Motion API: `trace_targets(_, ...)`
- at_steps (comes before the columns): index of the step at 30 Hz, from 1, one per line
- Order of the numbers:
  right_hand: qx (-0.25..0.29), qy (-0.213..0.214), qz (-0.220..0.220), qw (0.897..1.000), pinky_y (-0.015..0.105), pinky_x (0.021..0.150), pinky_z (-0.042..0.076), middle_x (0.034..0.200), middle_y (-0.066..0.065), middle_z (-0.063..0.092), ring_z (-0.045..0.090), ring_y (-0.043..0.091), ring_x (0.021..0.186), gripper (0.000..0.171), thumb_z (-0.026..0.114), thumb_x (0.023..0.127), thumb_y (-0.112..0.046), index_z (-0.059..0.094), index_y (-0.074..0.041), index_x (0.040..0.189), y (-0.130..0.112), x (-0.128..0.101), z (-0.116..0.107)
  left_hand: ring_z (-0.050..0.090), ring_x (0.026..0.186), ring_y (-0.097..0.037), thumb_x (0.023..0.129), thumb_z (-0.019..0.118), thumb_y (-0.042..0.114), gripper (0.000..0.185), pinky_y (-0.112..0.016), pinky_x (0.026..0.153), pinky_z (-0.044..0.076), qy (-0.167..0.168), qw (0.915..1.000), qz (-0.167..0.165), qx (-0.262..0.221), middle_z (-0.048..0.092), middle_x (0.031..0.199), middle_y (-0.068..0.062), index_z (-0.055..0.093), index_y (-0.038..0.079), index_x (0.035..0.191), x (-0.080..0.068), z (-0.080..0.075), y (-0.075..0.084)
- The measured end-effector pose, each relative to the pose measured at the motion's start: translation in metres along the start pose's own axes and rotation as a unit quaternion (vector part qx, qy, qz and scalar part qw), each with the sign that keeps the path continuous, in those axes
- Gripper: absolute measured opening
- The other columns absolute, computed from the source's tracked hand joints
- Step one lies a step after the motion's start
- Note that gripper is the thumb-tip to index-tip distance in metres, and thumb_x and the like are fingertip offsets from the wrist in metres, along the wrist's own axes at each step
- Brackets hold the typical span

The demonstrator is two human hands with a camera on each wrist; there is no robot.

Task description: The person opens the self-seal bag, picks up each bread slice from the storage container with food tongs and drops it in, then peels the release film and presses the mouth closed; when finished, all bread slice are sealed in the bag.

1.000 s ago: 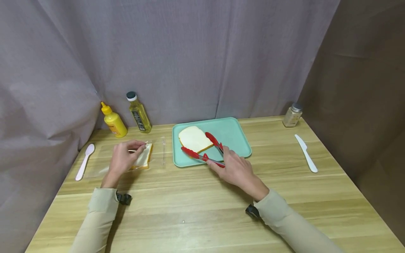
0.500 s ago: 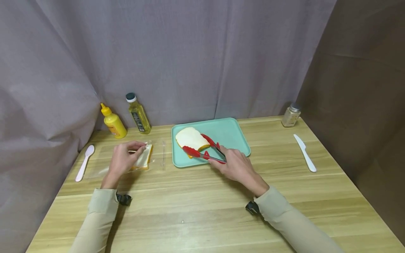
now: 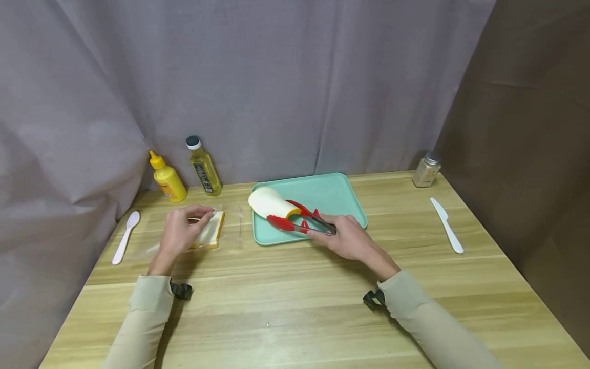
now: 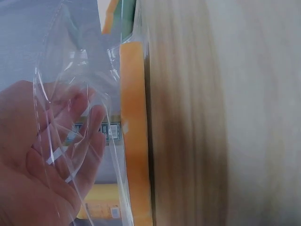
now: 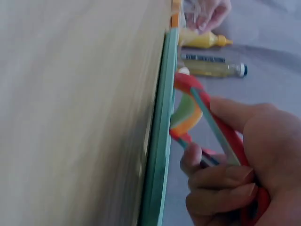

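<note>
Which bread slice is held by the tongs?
The white bread slice over the teal tray, bent in the red tongs in the right hand. The other slice lies in the clear bag the left hand holds.

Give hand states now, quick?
Left hand: pinches the bag open.
Right hand: grips the tongs, clamped on a bread slice.

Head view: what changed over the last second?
The right hand squeezed the red tongs onto the bread slice, which lay flat on the teal tray; it is now lifted at the tray's left edge, bent. The left hand holds the clear bag as before; bottles, spoon and knife unmoved.
</note>
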State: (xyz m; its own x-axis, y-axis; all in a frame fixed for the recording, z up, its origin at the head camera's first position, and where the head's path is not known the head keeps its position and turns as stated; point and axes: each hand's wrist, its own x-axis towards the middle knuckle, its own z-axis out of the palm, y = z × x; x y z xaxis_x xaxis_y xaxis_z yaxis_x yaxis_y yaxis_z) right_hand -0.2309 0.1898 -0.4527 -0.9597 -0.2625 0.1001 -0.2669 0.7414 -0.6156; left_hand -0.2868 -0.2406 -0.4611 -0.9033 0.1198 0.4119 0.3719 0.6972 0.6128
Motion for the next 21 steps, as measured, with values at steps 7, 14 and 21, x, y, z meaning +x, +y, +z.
trace_targets(7,0.010,-0.013,-0.011,1.000,0.028,0.055,0.038,0.120,0.011,0.078,0.045,0.014,0.063,0.079,0.076,0.096,-0.062,0.060,-0.011,0.154,0.020,0.008,-0.014,0.083,0.096,-0.033,0.101,0.078,0.016,0.016,-0.051,0.088,0.066,-0.009,0.9999,0.010,-0.007,0.085,0.104,-0.012,0.084,0.006,0.113,0.001,-0.002,-0.001)
trace_targets(14,0.024,-0.022,-0.031,0.999,0.026,0.049,0.035,0.120,0.008,0.076,0.030,0.008,0.052,0.076,0.076,0.094,-0.064,0.062,-0.018,0.153,0.022,0.008,-0.020,0.082,0.100,-0.036,0.103,0.076,0.020,0.019,-0.055,0.095,0.064,-0.008,0.9999,0.009,-0.008,0.085,0.107,-0.012,0.084,0.007,0.114,0.001,-0.003,0.000)
trace_targets(21,-0.006,-0.036,-0.053,0.998,0.023,0.048,0.031,0.078,-0.002,0.063,0.032,0.006,0.052,0.074,0.077,0.094,-0.064,0.064,-0.020,0.152,0.018,0.009,-0.019,0.081,0.102,-0.035,0.104,0.076,0.020,0.018,-0.055,0.096,0.063,-0.007,0.9999,0.015,0.004,0.085,0.108,-0.011,0.084,0.009,0.114,0.001,-0.005,-0.001)
